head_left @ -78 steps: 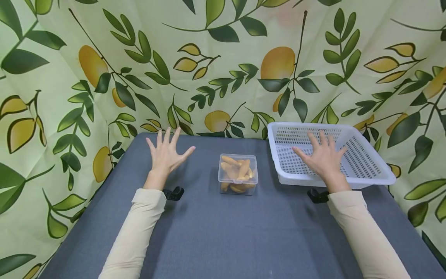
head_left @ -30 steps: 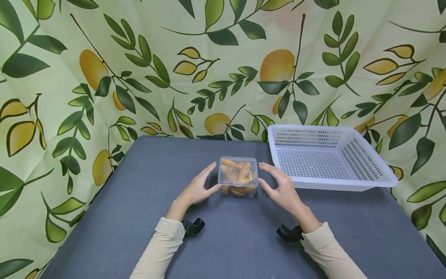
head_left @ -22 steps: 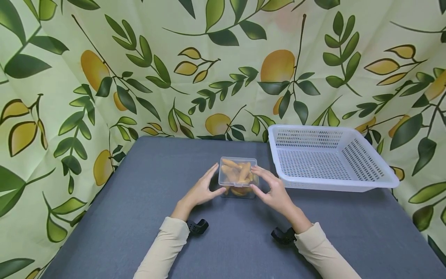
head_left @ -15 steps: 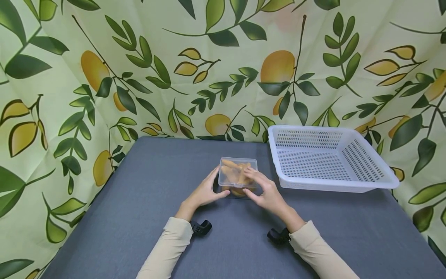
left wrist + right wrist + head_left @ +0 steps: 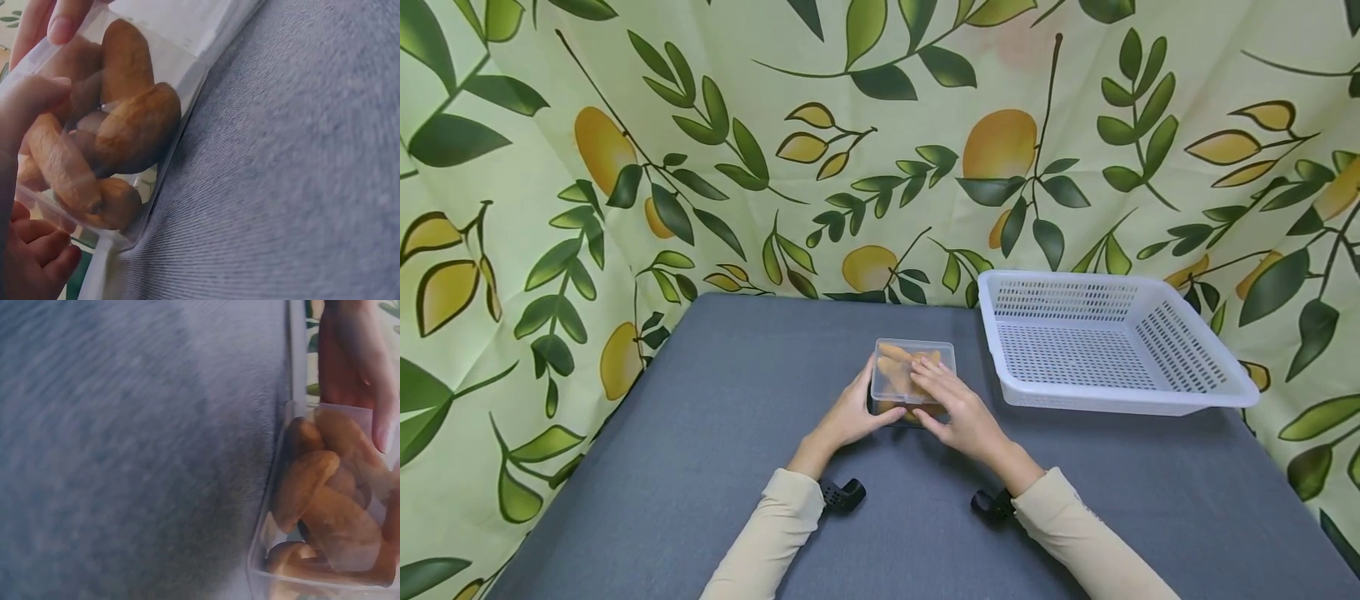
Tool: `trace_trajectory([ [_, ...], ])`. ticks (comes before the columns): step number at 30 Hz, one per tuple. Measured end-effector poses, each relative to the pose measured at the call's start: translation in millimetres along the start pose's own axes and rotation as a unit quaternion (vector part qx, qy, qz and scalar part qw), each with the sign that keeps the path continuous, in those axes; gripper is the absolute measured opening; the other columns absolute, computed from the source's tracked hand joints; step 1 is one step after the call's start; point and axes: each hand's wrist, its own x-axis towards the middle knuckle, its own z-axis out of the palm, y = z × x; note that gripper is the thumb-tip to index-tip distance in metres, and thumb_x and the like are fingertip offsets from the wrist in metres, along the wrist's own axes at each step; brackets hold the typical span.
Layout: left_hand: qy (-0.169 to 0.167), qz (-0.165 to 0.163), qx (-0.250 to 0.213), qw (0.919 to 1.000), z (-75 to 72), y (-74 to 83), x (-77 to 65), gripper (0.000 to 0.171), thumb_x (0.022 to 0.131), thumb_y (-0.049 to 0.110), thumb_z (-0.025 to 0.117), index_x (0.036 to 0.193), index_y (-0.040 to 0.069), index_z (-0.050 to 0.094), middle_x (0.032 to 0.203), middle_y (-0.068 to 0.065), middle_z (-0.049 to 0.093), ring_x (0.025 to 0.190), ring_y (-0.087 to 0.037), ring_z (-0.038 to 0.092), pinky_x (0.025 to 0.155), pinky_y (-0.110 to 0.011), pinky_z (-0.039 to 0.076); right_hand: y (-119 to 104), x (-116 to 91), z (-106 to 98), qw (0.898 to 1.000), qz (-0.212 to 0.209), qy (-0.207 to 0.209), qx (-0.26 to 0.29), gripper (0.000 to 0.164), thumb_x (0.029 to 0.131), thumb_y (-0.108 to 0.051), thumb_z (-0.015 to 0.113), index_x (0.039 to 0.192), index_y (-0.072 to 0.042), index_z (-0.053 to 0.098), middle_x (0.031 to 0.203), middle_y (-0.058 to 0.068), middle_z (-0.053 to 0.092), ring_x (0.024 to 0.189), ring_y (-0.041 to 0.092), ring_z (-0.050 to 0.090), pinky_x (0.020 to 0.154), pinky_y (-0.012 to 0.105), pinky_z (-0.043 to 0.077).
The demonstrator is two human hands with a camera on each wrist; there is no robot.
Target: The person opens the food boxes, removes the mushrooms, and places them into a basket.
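Note:
A small clear plastic box (image 5: pixel 891 379) with a hinged-looking lid stands on the table, the lid down on it. Inside it lie several brown-orange, mushroom-like pieces (image 5: pixel 140 128). My left hand (image 5: pixel 848 417) holds the box by its left side, thumb across the front wall and fingers along the side. My right hand (image 5: pixel 962 417) lies over the lid's right part, its fingers fairly straight on top and its thumb at the front edge by the clasp. In the right wrist view the left thumb (image 5: pixel 384 422) shows against the box. The right hand covers part of the contents.
A white perforated plastic basket (image 5: pixel 1120 396) stands at the back right of the grey cloth-covered table (image 5: pixel 760 358). Behind and beside the table hangs a leaf-and-fruit patterned curtain (image 5: pixel 715 50). Black straps (image 5: pixel 844 495) sit at both wrists.
Both hands have come from raised and spread apart down to the box. Over the last second the right hand has slid left onto the lid and the left has closed in on the side.

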Motion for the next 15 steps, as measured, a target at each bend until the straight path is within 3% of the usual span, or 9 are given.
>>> trace_trajectory([
  [15,0.010,0.000,-0.002,0.9999,2.0,2.2,-1.1,0.101,0.084,0.037,0.073,0.154,0.002,0.010,0.157,-0.025,0.027,0.144,-0.038,0.033,0.118,-0.053,0.034,2.7,-0.2,3.5,0.993,-0.062,-0.016,-0.098,0.057,0.073,-0.010,0.080,0.125,0.004,0.061,0.131,0.020,0.062,0.122,0.034,0.061,0.103,0.049,0.050],
])
